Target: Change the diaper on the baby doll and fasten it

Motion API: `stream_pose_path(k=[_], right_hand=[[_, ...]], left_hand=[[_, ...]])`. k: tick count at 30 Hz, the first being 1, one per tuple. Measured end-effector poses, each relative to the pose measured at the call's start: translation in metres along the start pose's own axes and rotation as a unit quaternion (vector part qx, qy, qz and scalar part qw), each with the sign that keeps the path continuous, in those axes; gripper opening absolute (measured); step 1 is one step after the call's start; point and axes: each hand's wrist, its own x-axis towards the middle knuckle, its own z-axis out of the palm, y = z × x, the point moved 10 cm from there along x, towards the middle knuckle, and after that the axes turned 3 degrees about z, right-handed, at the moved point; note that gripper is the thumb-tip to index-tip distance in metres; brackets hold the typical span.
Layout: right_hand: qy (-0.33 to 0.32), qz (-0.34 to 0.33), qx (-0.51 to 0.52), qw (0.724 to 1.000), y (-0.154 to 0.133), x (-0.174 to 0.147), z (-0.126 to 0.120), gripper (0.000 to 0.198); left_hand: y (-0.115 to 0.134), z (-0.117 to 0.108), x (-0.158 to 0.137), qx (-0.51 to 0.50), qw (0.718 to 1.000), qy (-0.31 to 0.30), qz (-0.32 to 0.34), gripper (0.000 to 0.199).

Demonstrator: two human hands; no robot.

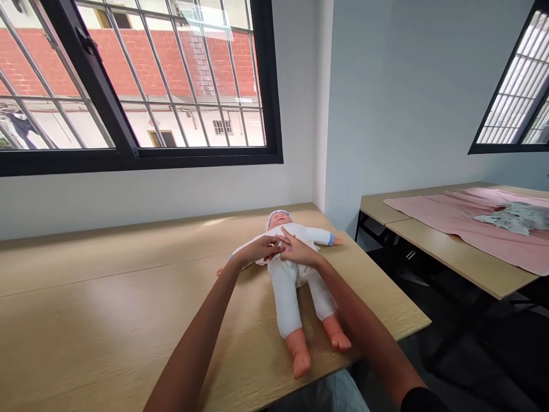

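A baby doll (pixel 301 357) lies on its back on the wooden table (pixel 128 320), its head away from me and its bare feet near the front edge. It wears a patterned cap (pixel 271 216), a white shirt (pixel 316 234) with blue cuffs and white trousers (pixel 285 300). Over the doll's belly, my left hand (pixel 258 249) and my right hand (pixel 299 250) meet, fingers bent together at the front of the shirt. Both seem to pinch its cloth, though the fingers partly hide the spot. The doll's arms are spread out sideways.
Behind the table stands a white wall with a barred, dark-framed window (pixel 180 157). Across a gap to the right, another table (pixel 463 257) carries a pink cloth (pixel 450 214) and a crumpled pale patterned cloth (pixel 517 217). The near table's right corner juts toward that gap.
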Motion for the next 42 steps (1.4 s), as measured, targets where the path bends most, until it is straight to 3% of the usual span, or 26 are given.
stream_pose_path(k=[3, 8, 11, 14, 15, 20, 24, 29, 33, 42], right_hand=[[0.011, 0.035, 0.174, 0.984, 0.008, 0.000, -0.005, 0.083], [0.131, 0.015, 0.326, 0.936, 0.002, -0.001, -0.040, 0.051], [0.256, -0.014, 0.339, 0.905, 0.005, -0.011, -0.076, 0.032], [0.387, 0.004, 0.266, 0.883, 0.024, -0.033, -0.107, 0.021], [0.403, 0.011, 0.239, 0.883, 0.031, -0.039, -0.111, 0.019], [0.349, 0.035, 0.177, 0.920, 0.061, -0.047, -0.110, 0.019], [0.306, 0.017, 0.164, 0.938, 0.057, -0.048, -0.106, 0.026], [0.241, 0.003, 0.115, 0.964, 0.047, -0.042, -0.088, 0.030], [0.220, -0.002, 0.095, 0.971, 0.045, -0.041, -0.081, 0.030], [0.227, 0.000, 0.088, 0.970, 0.054, -0.037, -0.080, 0.027]], left_hand=[[-0.006, -0.001, -0.002, -0.015, 1.000, 0.006, 0.002, 0.037], [-0.019, -0.005, 0.001, -0.038, 0.999, 0.013, 0.001, 0.043], [-0.019, -0.010, 0.003, -0.038, 0.998, 0.039, 0.022, 0.040], [-0.012, -0.012, -0.001, -0.023, 0.997, 0.055, 0.040, 0.036], [-0.009, -0.012, -0.003, -0.014, 0.997, 0.056, 0.041, 0.034], [-0.002, -0.010, -0.009, 0.030, 0.998, 0.043, 0.038, 0.032], [-0.006, -0.011, -0.009, 0.029, 0.998, 0.048, 0.023, 0.035], [-0.004, -0.018, -0.006, 0.056, 0.993, 0.095, 0.040, 0.037], [0.002, -0.017, -0.004, 0.087, 0.990, 0.094, 0.065, 0.025], [0.011, -0.015, 0.000, 0.157, 0.973, 0.135, 0.101, 0.028]])
